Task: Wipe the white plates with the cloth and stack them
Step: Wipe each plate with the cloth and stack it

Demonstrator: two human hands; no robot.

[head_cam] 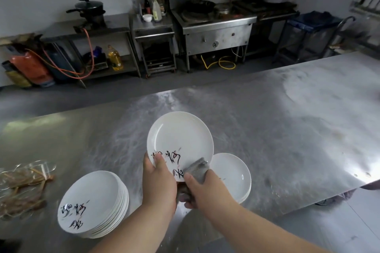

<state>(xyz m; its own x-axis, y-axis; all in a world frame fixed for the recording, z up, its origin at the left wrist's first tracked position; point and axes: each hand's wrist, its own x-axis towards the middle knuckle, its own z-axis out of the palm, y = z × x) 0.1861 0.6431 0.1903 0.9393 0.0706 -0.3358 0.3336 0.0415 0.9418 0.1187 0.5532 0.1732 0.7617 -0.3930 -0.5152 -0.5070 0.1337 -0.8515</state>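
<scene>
Scuffed steel worktop (287, 129), stove (216, 31) against the far wall.
Above it the left hand (158, 178) gripped a marked white plate (181, 135); the right hand (205, 189) clutched a grey cloth (198, 168) against its rim, tall stack (92, 205) left, low stack (232, 172) right.

A: Body parts in shot?
B: Just two hands & forearms, near centre. Left hand (159, 181), right hand (202, 193): both bare.
A: Worn on arms?
B: Bare skin on left forearm (131, 226) and right forearm (257, 226), right down to near edge of frame.
A: Nails?
B: Thumbs (159, 160) w/ short, rounded nails. Finer marks too soft to tell.
</scene>
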